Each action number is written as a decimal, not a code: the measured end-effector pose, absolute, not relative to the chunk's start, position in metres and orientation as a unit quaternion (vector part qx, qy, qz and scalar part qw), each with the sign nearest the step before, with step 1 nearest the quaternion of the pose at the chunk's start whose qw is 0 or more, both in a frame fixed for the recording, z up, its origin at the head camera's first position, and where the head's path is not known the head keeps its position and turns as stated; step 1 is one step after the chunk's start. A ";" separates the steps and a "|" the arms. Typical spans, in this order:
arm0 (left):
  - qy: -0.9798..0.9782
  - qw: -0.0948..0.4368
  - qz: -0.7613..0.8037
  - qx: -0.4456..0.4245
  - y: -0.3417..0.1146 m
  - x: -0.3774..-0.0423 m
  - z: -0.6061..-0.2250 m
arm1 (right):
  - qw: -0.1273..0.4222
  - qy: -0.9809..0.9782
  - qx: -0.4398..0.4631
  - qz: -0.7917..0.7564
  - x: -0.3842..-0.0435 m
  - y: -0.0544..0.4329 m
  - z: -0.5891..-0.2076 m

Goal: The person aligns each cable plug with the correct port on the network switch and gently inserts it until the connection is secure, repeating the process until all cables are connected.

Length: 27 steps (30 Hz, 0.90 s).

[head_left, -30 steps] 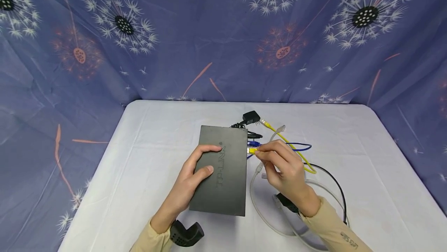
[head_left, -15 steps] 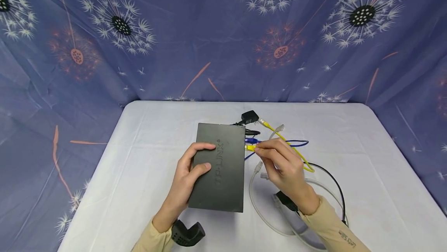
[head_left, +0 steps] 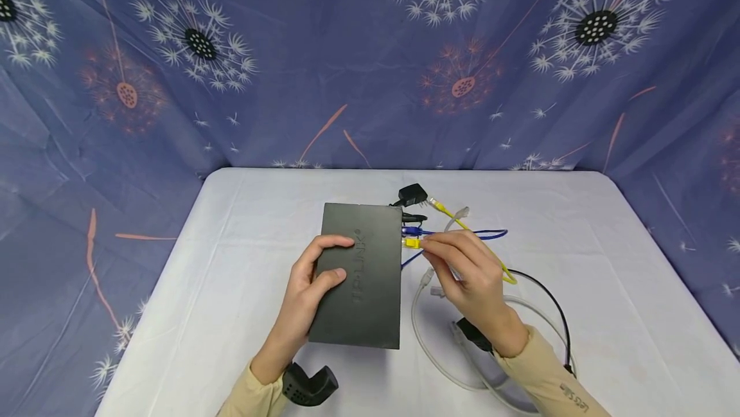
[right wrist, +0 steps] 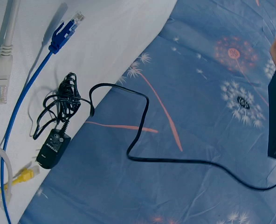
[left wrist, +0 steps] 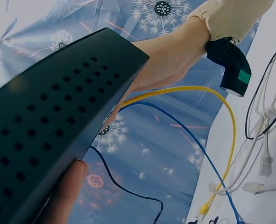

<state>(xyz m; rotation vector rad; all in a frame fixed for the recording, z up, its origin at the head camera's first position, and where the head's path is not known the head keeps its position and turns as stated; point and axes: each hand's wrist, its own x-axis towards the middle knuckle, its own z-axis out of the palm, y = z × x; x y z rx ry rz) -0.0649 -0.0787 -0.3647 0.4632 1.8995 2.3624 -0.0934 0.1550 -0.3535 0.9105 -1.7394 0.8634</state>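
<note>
A black TP-LINK network switch [head_left: 370, 308] is held over the table by my left hand [head_left: 303, 292], its thumb and a finger lying across the top. At the switch's right edge my right hand [head_left: 471, 279] pinches a yellow network cable's plug [head_left: 412, 243] with its fingertips. Just beyond it, a blue plug [head_left: 412, 231] and a black power plug [head_left: 414, 218] stand at that edge; the ports are hidden. The left wrist view shows the switch's perforated side [left wrist: 49, 107] and the yellow cable [left wrist: 194, 87] arching from the right hand.
Behind the switch lies a black power adapter [head_left: 412, 195] with bundled cord. The yellow cable's other plug [right wrist: 25, 175] and the blue cable's loose plug [right wrist: 63, 36] rest on the white table [head_left: 248, 211]. Several grey cable lengths [head_left: 417, 330] loop at the right, near and under the right forearm.
The switch and left hand have shifted slightly left and away from me. The right hand keeps its pinch on the yellow cable's plug and more of the plug now shows.
</note>
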 end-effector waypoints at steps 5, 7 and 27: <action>0.635 0.053 0.755 0.155 -0.078 -0.063 -0.364 | 0.484 -0.709 0.377 0.347 -0.093 0.153 -0.353; 0.652 0.056 0.740 0.155 -0.077 -0.063 -0.362 | 0.484 -0.704 0.382 0.352 -0.093 0.152 -0.352; 0.671 0.029 0.722 0.164 -0.077 -0.069 -0.362 | 0.461 -0.706 0.387 0.373 -0.099 0.155 -0.352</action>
